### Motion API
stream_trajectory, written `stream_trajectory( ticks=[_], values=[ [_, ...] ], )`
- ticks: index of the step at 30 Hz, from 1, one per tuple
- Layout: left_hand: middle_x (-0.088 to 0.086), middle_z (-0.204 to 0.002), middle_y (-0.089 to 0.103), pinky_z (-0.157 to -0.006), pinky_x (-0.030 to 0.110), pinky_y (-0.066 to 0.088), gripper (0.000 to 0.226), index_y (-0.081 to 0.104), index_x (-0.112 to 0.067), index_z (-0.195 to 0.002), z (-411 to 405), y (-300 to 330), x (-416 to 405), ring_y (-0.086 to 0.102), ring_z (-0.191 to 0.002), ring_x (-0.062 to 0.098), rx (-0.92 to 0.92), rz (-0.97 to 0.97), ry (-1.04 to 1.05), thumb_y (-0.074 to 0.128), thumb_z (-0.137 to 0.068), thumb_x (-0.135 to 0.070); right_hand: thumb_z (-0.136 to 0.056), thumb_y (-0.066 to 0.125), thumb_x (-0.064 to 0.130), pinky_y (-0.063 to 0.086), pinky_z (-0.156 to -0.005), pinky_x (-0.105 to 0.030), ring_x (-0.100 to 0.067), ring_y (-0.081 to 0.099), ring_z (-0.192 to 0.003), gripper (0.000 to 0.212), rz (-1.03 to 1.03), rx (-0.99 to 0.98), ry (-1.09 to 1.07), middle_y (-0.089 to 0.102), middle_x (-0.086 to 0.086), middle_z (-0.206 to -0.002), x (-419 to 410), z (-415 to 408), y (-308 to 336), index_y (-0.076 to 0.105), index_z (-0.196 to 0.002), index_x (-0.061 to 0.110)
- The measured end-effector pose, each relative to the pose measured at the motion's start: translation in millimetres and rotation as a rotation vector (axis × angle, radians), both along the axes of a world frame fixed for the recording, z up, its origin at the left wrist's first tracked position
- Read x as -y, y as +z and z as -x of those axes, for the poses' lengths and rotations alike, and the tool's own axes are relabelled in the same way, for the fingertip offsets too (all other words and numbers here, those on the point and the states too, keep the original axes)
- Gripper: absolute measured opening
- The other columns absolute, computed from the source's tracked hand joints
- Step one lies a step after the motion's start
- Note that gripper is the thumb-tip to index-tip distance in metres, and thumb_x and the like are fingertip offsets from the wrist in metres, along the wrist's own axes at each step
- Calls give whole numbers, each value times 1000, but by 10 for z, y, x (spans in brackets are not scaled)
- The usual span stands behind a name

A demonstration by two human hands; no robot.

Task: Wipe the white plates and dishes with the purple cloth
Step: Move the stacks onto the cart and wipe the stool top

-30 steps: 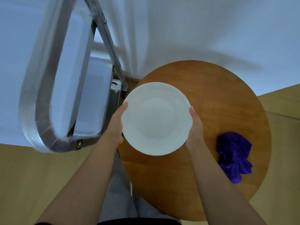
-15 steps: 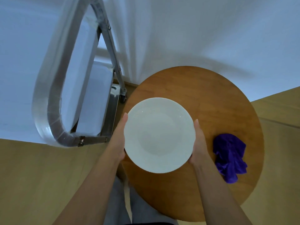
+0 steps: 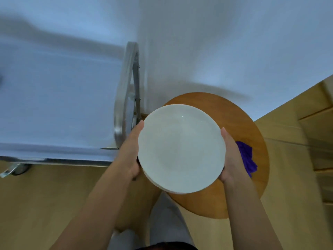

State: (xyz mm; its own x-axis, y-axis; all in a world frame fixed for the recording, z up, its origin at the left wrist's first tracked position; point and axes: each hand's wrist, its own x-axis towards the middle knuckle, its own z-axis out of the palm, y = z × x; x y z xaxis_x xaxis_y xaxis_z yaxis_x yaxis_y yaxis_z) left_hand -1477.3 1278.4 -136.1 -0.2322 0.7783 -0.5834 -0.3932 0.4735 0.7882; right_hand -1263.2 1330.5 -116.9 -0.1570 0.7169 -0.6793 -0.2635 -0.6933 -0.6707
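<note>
Holding the white plate (image 3: 181,148) level between both hands, left hand (image 3: 130,154) on the left rim and right hand (image 3: 229,156) on the right rim, above the near-left part of the round wooden desk (image 3: 239,116). Fingers of both hands are clamped on the plate, thumbs along the edge and the rest hidden underneath, so how they curl there cannot be seen. At the lower rim a second edge line shows, so this may be a stack rather than one plate; cannot tell for sure. Purple cloth (image 3: 246,157) lies crumpled on the desk just right of the right hand, partly hidden behind it, not touched. Step in hand, by my read: getting the plate set up for wiping, nothing wiped yet. To do it well, keep the plate flat and gripped firm on both rims, set it down on bare desk or shift it into the left hand alone before letting go with the right, then reach right for the cloth; avoid dropping the plate edge onto the cloth. Count: one plate visible for certain, one cloth, one desk, two hands. A metal-framed cart (image 3: 126,98) with a white top stands to the left, a wheel (image 3: 17,169) showing at its near corner.
</note>
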Motion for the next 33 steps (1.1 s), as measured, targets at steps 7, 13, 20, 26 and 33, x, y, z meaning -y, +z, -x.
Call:
stream_trajectory(
  ticks=[7, 13, 20, 26, 33],
  values=[
    [-5, -66, 68, -49, 26, 49, 36, 67, -28, -69, 664, 685, 788, 66, -57, 10, 63, -110, 7, 46, -92, -45, -94, 39, 54, 54, -53, -34, -24, 71, -77, 46, -67, -112, 70, 73, -8, -97, 717, 610, 632, 70, -101, 21],
    [-1, -71, 72, -49, 28, 51, 31, 67, -25, -83, 1393, 964, 1193, 69, -60, 16, 51, -120, 154, 48, -91, -48, -91, 46, 38, 50, -70, -36, -26, 57, -83, 26, -168, -111, 194, 60, -12, -90, 924, 1410, 932, 62, -95, 19],
    [1, -74, 73, -59, 31, 53, 32, 70, -26, -78, 2237, 1052, 1173, 70, -63, 19, 53, -68, 303, 50, -87, -51, -89, 45, 9, 41, -43, -24, -14, 44, -47, 25, -287, -99, 369, 46, 1, -54, 589, 2428, 983, 48, -65, 14],
    [-3, -64, 69, -47, 25, 51, 32, 67, -25, -78, 2844, 973, 878, 67, -56, 14, 29, -48, 409, 47, -92, -47, -93, 46, 18, 46, -46, -25, -13, 50, -52, 26, -251, -54, 426, 49, 2, -57, 136, 3180, 781, 46, -67, 17],
    [-10, -73, 72, -60, 29, 51, 30, 64, -33, -109, 3329, 661, 394, 67, -77, 11, 43, -63, 490, 42, -96, -49, -99, 41, 27, 48, -42, -26, -11, 60, -46, 33, -180, -9, 372, 61, 6, -52, -404, 3711, 435, 52, -68, 24]
  ],
)
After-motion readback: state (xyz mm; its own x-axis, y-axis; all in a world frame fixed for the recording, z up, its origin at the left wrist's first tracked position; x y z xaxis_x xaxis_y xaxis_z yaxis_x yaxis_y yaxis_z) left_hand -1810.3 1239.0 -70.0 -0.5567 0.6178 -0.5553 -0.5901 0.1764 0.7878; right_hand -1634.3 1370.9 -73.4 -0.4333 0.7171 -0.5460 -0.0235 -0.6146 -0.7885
